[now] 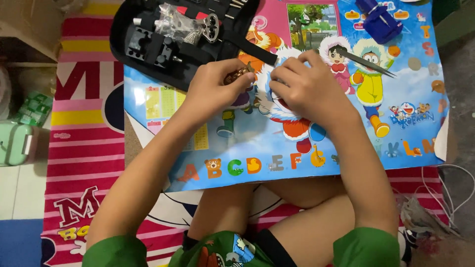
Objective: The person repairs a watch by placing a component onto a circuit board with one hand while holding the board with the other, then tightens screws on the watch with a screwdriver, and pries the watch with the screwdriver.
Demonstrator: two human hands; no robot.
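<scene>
My left hand (215, 86) is closed around a small brown-gold metal piece (238, 75), likely a watch band, held just above a colourful cartoon board (277, 148). Close beside it, my right hand (307, 86) has its fingers curled and pinches long dark tweezers (368, 63), whose tips point to the right over the board. The two hands almost touch at the fingertips. What lies under the right palm is hidden.
A black open tool case (148, 44) with metal tools and a plastic bag lies at the upper left. A blue tool (378, 20) rests at the board's top right. Pink striped mat (84, 148) underneath; white cable (445, 193) at right; green box (15, 143) at left.
</scene>
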